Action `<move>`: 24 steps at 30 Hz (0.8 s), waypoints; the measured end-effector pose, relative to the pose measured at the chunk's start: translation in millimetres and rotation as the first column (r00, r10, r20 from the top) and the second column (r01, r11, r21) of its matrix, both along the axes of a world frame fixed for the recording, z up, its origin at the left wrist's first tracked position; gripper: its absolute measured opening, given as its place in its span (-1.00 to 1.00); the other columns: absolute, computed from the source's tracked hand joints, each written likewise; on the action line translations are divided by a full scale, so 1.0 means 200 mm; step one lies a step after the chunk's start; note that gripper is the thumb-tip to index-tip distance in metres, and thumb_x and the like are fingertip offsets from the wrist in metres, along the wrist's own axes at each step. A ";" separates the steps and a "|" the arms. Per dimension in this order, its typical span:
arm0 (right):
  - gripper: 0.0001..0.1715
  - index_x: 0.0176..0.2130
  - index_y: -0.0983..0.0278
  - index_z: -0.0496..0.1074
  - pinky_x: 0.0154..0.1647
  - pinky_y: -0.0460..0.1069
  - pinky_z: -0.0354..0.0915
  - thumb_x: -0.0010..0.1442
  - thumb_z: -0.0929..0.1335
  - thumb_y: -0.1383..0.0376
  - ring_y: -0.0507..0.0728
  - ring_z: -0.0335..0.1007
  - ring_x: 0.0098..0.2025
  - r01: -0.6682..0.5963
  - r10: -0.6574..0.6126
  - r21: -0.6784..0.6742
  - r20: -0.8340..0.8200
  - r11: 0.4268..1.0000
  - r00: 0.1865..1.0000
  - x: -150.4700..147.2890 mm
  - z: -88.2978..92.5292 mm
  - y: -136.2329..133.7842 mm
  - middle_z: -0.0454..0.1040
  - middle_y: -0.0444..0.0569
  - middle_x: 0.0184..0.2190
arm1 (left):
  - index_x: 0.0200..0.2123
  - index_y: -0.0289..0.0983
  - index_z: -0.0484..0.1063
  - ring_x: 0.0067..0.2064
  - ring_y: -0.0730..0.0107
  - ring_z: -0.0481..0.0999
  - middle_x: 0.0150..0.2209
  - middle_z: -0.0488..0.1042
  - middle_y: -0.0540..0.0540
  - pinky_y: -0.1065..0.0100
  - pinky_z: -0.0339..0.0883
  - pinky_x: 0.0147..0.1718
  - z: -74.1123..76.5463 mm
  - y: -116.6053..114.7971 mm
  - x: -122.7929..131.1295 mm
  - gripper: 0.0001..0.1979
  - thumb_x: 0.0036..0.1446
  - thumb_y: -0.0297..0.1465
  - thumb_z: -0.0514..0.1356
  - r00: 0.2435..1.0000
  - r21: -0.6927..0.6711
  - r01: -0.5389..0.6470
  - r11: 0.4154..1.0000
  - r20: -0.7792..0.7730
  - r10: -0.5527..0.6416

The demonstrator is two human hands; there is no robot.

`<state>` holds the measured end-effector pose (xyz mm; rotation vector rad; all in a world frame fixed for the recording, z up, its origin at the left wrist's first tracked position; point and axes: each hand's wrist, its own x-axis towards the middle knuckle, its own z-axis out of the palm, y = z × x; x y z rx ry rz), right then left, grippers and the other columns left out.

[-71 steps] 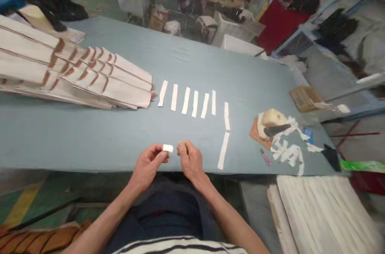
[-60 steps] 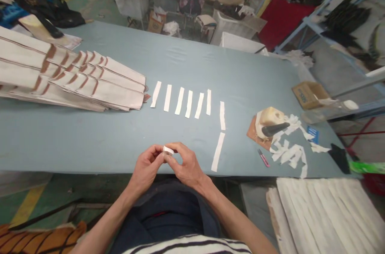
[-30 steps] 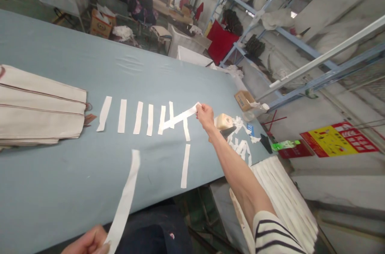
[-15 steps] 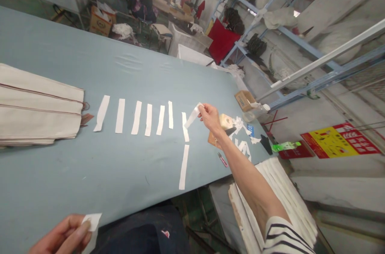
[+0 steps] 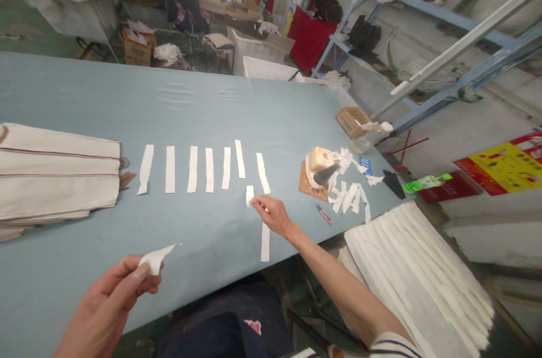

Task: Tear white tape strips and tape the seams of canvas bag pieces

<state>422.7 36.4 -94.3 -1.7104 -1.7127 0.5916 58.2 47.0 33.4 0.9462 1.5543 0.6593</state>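
Observation:
My left hand (image 5: 122,290) pinches a crumpled white strip (image 5: 156,260) between thumb and fingers, above the near side of the table. Over the middle of the table, my right hand (image 5: 273,214) has its fingers closed on the lower end of another short white strip (image 5: 249,194). Several white strips (image 5: 192,169) lie in a spaced row beyond both hands, each roughly upright in view. One more strip (image 5: 265,244) lies below my right hand, its upper end covered by that hand.
A blue-grey table (image 5: 203,115) spreads beneath everything. Cream fabric pieces (image 5: 59,174) are stacked at left. To the right are an iron (image 5: 320,169) on a brown pad, small pink-handled snips (image 5: 324,214), loose white strips (image 5: 349,197), a cardboard box (image 5: 352,122) and a green bottle (image 5: 425,183).
My right hand has moved toward me and left with its strip, away from the row. My left hand has risen over the table, still holding its strip. The view has shifted.

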 end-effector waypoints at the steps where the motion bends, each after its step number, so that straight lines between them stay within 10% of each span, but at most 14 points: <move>1: -0.72 -0.08 0.18 0.61 0.06 -0.04 0.36 0.52 0.30 0.21 0.13 0.60 0.01 -0.036 0.036 -0.015 0.037 0.999 0.999 -0.03 -0.06 -0.06 0.70 -0.04 -0.07 | -0.55 -0.16 0.61 -0.30 0.13 0.49 -0.47 0.57 -0.02 0.28 0.46 -0.30 0.02 0.01 0.03 -0.31 -0.50 0.33 0.49 0.999 -0.006 0.022 1.000 0.036 -0.022; 10: -0.88 -0.10 0.25 0.57 0.06 0.06 0.34 0.43 0.38 0.38 0.21 0.46 0.04 -0.069 0.106 -0.135 0.291 0.988 0.951 -0.29 -0.47 -0.36 0.62 0.06 -0.02 | -0.47 -0.27 0.59 -0.14 0.16 0.59 -0.16 0.69 -0.17 0.43 0.53 -0.36 0.13 0.12 0.36 -0.66 -0.15 -0.17 0.56 0.947 0.095 0.080 0.992 0.303 -0.106; 16: -0.86 -0.08 0.28 0.56 0.05 0.13 0.32 0.39 0.39 0.42 0.26 0.41 0.05 -0.049 0.089 -0.121 0.352 0.991 0.932 -0.34 -0.51 -0.39 0.57 0.12 0.06 | -0.56 -0.22 0.56 -0.15 0.15 0.64 -0.30 0.65 -0.09 0.47 0.57 -0.42 0.17 0.19 0.52 -0.64 -0.30 -0.19 0.60 0.931 0.135 0.061 0.989 0.348 -0.105; 24: -0.85 -0.10 0.23 0.56 -0.01 0.10 0.32 0.41 0.37 0.40 0.23 0.48 -0.08 -0.074 0.113 -0.145 0.289 0.987 0.951 -0.34 -0.48 -0.38 0.63 0.05 -0.18 | -0.53 -0.24 0.52 -0.17 0.27 0.67 -0.01 0.72 -0.08 0.51 0.58 -0.41 0.16 0.20 0.64 -0.61 -0.29 -0.21 0.62 0.920 0.092 0.016 0.996 0.388 -0.051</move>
